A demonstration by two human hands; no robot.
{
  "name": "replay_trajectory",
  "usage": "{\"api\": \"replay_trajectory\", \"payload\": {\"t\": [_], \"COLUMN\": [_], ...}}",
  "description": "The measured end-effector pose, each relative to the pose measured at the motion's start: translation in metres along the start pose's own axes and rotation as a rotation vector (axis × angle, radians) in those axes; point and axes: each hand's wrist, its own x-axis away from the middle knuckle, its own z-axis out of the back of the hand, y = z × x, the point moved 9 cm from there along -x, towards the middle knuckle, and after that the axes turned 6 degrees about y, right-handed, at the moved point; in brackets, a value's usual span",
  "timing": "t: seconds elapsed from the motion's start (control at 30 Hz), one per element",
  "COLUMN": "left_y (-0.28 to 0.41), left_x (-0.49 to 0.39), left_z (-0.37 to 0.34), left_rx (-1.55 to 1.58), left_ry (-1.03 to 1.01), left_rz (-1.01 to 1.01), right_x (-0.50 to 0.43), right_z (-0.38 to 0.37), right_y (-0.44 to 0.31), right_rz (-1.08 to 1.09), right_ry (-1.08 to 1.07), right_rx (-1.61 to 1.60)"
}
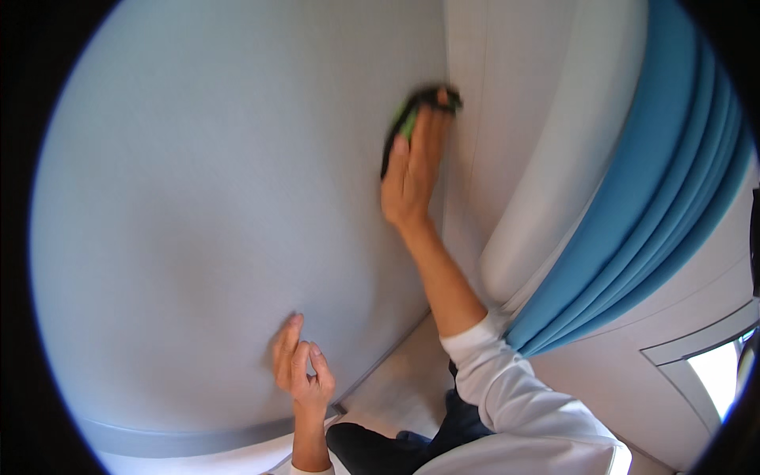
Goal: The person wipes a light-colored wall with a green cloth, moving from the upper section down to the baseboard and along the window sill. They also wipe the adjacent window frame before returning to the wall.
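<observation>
My right hand point(412, 172) is stretched out flat over a green and black cloth or pad point(409, 123), blurred by motion. The cloth lies against the large pale grey panel point(237, 178), close to where that panel meets a whitish wall point(504, 89). Lower down, my left hand point(304, 362) holds nothing. Its fingers are loosely bent and apart, at the same grey panel; whether the fingertips touch it I cannot tell.
Gathered blue curtain folds point(629, 202) hang at the right, beside a rounded white padded column point(546, 196). A bright window point(715, 371) shows at the lower right. My dark-trousered legs point(386, 448) stand above the beige floor point(409, 374). A darker grey strip point(178, 440) edges the panel.
</observation>
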Motion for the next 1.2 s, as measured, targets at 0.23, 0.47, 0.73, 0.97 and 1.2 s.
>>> {"api": "replay_trajectory", "payload": {"t": [0.23,0.47,0.73,0.97,1.2], "left_y": [0.008,0.026,0.026,0.008,-0.019], "left_x": [-0.041,-0.111,-0.1,-0.018,0.0], "left_z": [-0.007,0.001,-0.01,-0.027,-0.062], "left_rx": [0.178,0.295,0.589,0.629,0.818], "left_ry": [-0.149,-0.221,-0.256,-0.212,-0.063], "left_rz": [0.443,0.635,0.891,1.52,1.678], "right_x": [0.071,-0.145,-0.037,0.211,0.164], "right_z": [0.004,-0.041,-0.004,0.039,-0.041], "right_y": [0.043,-0.031,0.037,0.073,0.012], "right_rz": [-0.77,-0.34,-0.798,-1.626,-0.806], "right_ry": [0.115,0.019,0.057,0.042,-0.649], "right_rx": [0.083,0.161,0.192,0.204,0.717]}}
